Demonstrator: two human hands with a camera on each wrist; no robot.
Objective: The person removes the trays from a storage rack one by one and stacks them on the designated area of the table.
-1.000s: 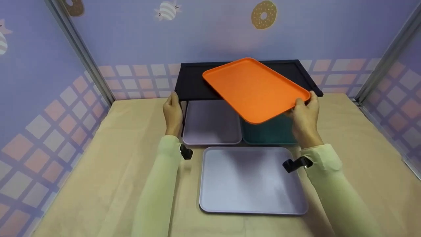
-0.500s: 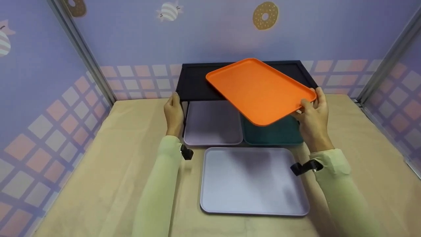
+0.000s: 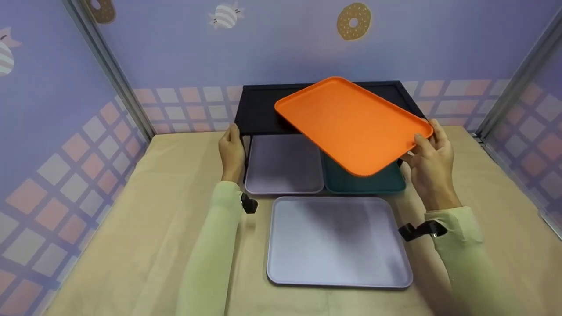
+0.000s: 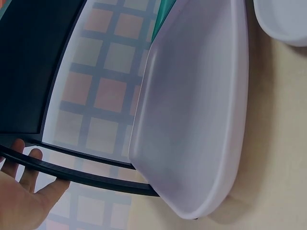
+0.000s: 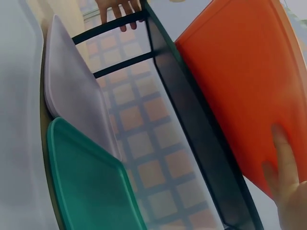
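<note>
An orange tray [image 3: 351,123] is tilted over the black rack [image 3: 263,107], its near right corner pinched by the right hand [image 3: 432,169], thumb on top and fingers underneath. In the right wrist view, fingers of the right hand [image 5: 288,187] lie against the underside of the orange tray [image 5: 244,81]. At the rack's left end, the left hand [image 3: 232,153] holds its side; the left wrist view shows the left hand [image 4: 29,191] with fingers around the dark leg bar [image 4: 96,179]. Beneath the rack are a lilac tray [image 3: 284,164] and a green tray [image 3: 364,180], side by side.
A pale lilac-grey tray [image 3: 338,241] lies on the cloth-covered table [image 3: 167,210] in front of the rack. A patterned wall [image 3: 281,44] stands right behind the rack, with further wall panels on the left and right.
The right hand has moved right and toward the near side, and the orange tray's gripped corner has shifted the same way. The left hand has stayed at the rack's end.
</note>
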